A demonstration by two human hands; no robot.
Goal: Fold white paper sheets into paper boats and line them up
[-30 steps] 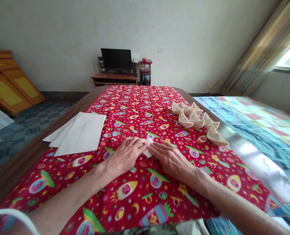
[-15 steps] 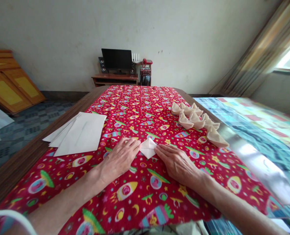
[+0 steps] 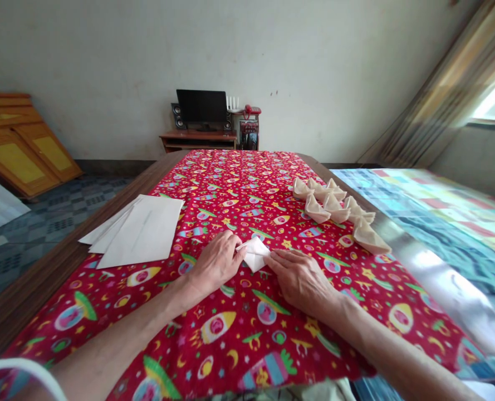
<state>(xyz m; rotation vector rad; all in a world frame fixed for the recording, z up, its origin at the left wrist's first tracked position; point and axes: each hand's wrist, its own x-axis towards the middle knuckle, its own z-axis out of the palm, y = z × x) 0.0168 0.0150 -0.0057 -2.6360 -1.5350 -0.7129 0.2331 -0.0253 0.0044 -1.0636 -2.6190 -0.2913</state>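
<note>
A small folded sheet of white paper [image 3: 255, 255], roughly diamond-shaped, lies on the red patterned cloth between my two hands. My left hand [image 3: 219, 257] pinches its left corner between thumb and fingers, with that edge slightly raised. On the other side, my right hand [image 3: 299, 274] has its fingers together, gripping the right corner against the cloth; the thumb is mostly hidden. Loose white sheets [image 3: 141, 234] are fanned out beyond my left hand. Several folded paper boats [image 3: 334, 207] stand in a cluster beyond my right hand.
The red cloth [image 3: 247, 186] covers most of a brown wooden table [image 3: 30, 298]. A bed with a blue patterned cover [image 3: 447, 250] borders its right side. A monitor [image 3: 202, 107] stands beyond the far end. A white cable [image 3: 25, 365] curves across the lower left corner.
My left thumb has come onto the paper's left corner, and that edge now lifts and folds a little. My right hand stays at the right corner. The view has tilted slightly.
</note>
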